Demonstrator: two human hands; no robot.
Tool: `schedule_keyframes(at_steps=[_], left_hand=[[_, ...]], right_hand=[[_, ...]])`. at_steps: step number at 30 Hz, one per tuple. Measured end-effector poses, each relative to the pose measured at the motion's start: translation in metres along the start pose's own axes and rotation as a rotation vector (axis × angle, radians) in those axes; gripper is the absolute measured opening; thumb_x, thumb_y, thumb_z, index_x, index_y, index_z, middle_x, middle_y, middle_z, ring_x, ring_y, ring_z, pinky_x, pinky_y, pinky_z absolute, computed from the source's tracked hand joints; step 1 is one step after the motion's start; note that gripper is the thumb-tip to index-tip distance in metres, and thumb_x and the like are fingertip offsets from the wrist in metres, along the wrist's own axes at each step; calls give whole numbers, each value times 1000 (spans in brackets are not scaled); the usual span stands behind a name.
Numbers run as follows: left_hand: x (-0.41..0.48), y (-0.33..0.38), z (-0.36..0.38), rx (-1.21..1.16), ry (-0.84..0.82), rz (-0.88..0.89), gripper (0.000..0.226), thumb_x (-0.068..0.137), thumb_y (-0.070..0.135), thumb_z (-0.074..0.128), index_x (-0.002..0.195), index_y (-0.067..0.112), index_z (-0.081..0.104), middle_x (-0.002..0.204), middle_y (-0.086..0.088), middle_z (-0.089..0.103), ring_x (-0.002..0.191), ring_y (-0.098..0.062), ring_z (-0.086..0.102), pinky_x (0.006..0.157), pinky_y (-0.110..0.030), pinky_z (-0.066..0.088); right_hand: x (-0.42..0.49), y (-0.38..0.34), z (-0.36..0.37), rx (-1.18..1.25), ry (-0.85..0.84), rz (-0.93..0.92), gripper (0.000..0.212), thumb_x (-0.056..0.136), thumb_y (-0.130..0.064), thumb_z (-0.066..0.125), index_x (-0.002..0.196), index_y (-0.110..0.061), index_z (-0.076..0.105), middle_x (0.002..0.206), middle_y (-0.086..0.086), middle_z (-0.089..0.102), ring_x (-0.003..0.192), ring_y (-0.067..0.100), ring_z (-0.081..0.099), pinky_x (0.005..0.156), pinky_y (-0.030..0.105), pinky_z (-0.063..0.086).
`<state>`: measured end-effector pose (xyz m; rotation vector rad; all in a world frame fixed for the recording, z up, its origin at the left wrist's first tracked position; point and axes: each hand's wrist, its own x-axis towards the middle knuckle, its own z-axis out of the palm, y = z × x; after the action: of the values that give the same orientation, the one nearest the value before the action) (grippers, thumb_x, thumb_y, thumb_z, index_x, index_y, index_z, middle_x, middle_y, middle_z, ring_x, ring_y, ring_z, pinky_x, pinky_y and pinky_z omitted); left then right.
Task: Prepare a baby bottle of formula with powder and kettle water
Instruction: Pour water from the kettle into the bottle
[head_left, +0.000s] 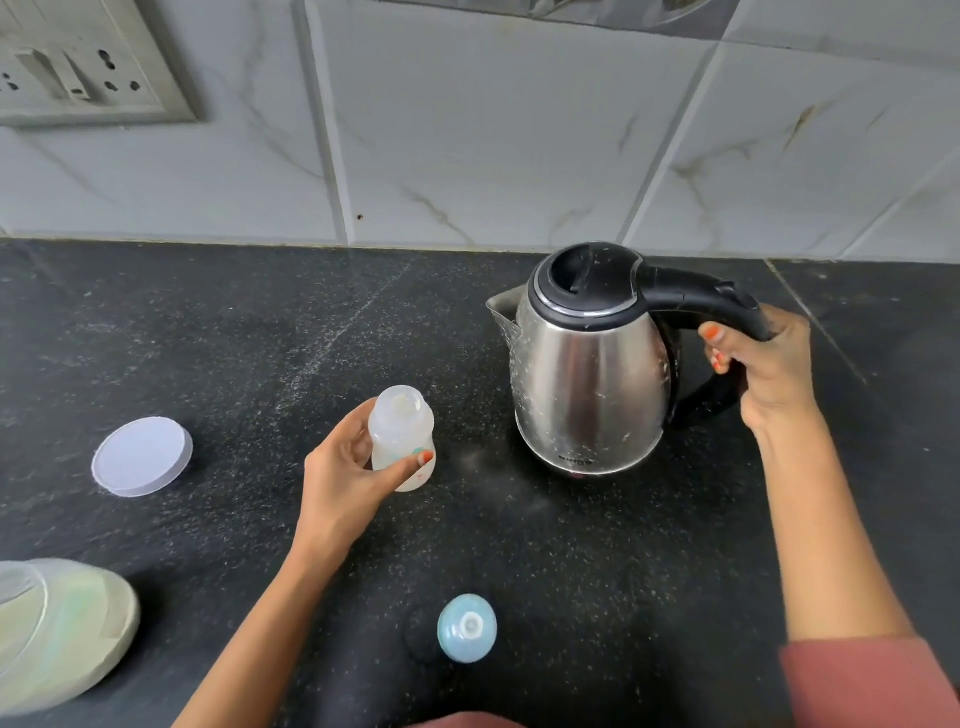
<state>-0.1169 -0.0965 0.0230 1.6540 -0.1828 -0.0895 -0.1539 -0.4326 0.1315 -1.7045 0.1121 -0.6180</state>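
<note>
The powder container (57, 623) sits at the far left of the worktop (234, 338), partly out of view. Its white lid (141, 457) lies flat nearby, apart from it. The left grip (343, 478) holds the baby bottle (401, 436) round its lower body, thumb across the front. The bottle stands upright with its mouth open, left of the kettle. Whether powder is already inside cannot be told. The blue teat ring (466, 627) lies towards the front edge, well apart from the bottle. The kettle (587, 364) stands upright, lid closed, spout facing the bottle. The right grip (763, 364) is wrapped round the kettle handle.

The step in hand appears to be the water pour.
1. Steady the bottle on the worktop, fingers low and clear of the mouth.
2. Lift the kettle by the handle only.
3. Bring the spout just above the bottle mouth.
4. Tilt slowly, because the narrow mouth is likely to spill under a fast stream.
5. Level the kettle at the required mark.
</note>
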Motion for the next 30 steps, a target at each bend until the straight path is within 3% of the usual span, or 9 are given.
schedule_keyframes(at_steps=[3,10,15,19,22,27,30], left_hand=[[-3,3,3,-1,-9,-2,58,54,28,82,104,47,58,101,27,68,98,2,64,81,-10,49],[-1,6,7,-17,2,-20,60,51,27,80,106,40,59,107,14,68,100,-5,65,85,-22,53],[2,5,14,-31,-6,-35,62,50,26,80,106,40,59,108,14,67,100,-4,65,86,-19,51],[3,2,16,-23,-5,-54,63,49,26,80,107,38,59,109,13,67,101,-6,65,90,-28,52],[3,1,17,-28,-9,-63,65,48,28,81,109,35,59,111,9,68,103,-9,65,93,-38,49],[3,2,17,-12,-1,-58,63,49,29,81,107,40,59,109,13,68,102,-8,65,94,-41,49],[4,4,18,1,9,-51,63,48,30,81,106,42,58,109,13,68,102,-8,65,93,-40,50]], right_hand=[[2,9,-4,20,24,17,2,61,-28,72,61,-26,70,42,-11,55,37,1,43,41,13,37],[16,28,-6,87,27,64,8,62,-28,71,56,-25,67,41,-11,54,37,1,42,40,13,35],[26,38,-17,140,25,97,6,59,-32,70,58,-26,69,39,-10,54,35,1,44,40,12,36],[30,48,-23,223,-51,155,31,47,-51,82,60,-26,69,40,-10,54,35,1,44,39,11,36],[31,55,-29,275,-90,188,37,43,-56,82,60,-26,69,42,-9,56,36,1,45,39,11,36],[34,63,-38,229,-116,231,42,38,-56,84,66,-27,71,57,-12,65,52,-1,54,50,11,42],[36,63,-40,174,-120,247,45,37,-56,84,73,-31,73,71,-14,71,72,-1,62,66,14,49]])
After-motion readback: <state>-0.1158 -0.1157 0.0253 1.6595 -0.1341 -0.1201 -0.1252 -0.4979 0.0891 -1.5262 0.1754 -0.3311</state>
